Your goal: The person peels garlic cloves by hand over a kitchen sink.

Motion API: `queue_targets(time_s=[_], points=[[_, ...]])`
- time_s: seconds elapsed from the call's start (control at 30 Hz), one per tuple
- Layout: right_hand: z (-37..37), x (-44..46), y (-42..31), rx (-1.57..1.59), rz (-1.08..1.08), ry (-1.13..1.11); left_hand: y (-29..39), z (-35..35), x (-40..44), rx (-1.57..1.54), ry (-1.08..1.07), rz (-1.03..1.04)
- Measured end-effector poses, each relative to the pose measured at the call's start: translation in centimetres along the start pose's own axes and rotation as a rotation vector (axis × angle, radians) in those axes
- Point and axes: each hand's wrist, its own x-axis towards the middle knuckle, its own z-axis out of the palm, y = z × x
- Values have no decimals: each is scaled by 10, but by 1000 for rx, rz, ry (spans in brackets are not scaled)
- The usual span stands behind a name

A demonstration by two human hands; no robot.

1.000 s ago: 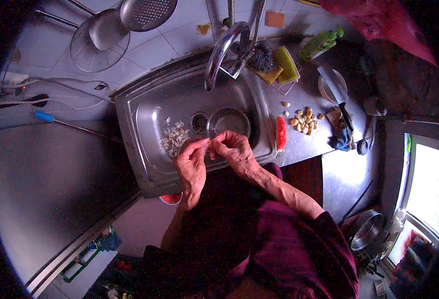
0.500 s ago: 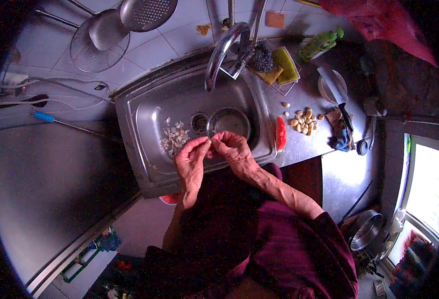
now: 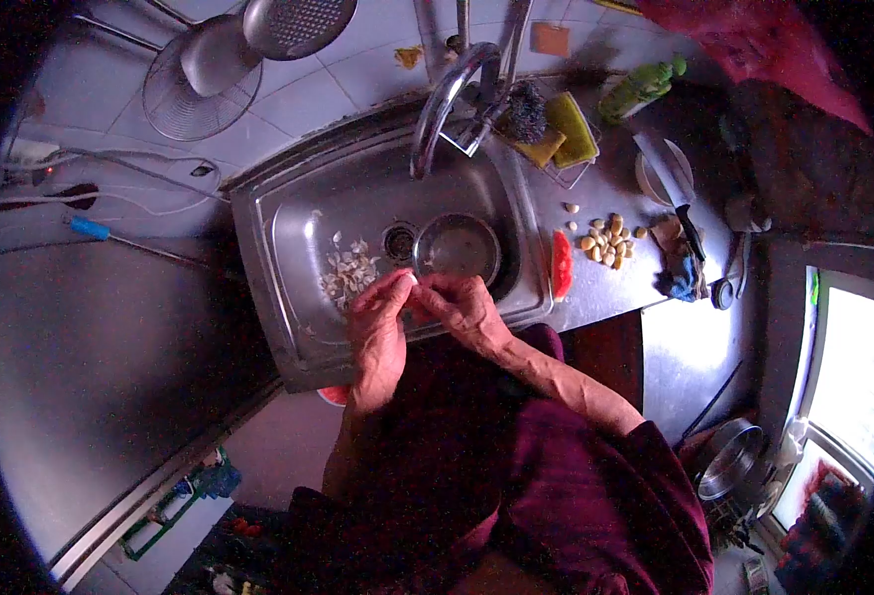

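Over the front of the sink (image 3: 293, 337), my left hand (image 3: 377, 322) pinches a small pale garlic clove (image 3: 414, 279) between thumb and fingertips. My right hand (image 3: 465, 309) is closed beside it, its fingertips meeting the left ones at the clove; whether it grips the clove or a bit of skin is hidden. Papery garlic skins (image 3: 349, 270) lie heaped in the basin, left of the drain (image 3: 398, 241). Just beyond my right hand, a round metal bowl (image 3: 497, 250) sits in the basin. More garlic cloves (image 3: 610, 241) are piled on the counter to the right.
A chrome faucet (image 3: 427, 124) arches over the basin. On the right counter are a red slice (image 3: 561, 264), a knife (image 3: 663, 171) lying across a white bowl (image 3: 652, 188), sponges (image 3: 574, 134) in a rack and a green bottle (image 3: 641, 91). Strainers (image 3: 202, 94) hang upper left.
My fingers have shifted slightly at the pinch, and the white clove now shows between the fingertips. My right hand has turned a little, its fingers more curled. The basin's contents look unchanged.
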Motion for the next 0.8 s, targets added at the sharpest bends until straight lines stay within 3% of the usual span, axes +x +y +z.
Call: queue_targets(time_s=[0.1,0.27,0.47,0.8], points=[[-2,0,-4,5,-16,-32,-2,-2,0,-55,-23,-70],[1,0,1,35,-14,11,1,3,-4,247,-28,150],[0,-1,-5,57,1,29,-3,3,-7,301,-38,227],[-5,0,0,29,-66,-1,-5,3,-4,120,0,57]])
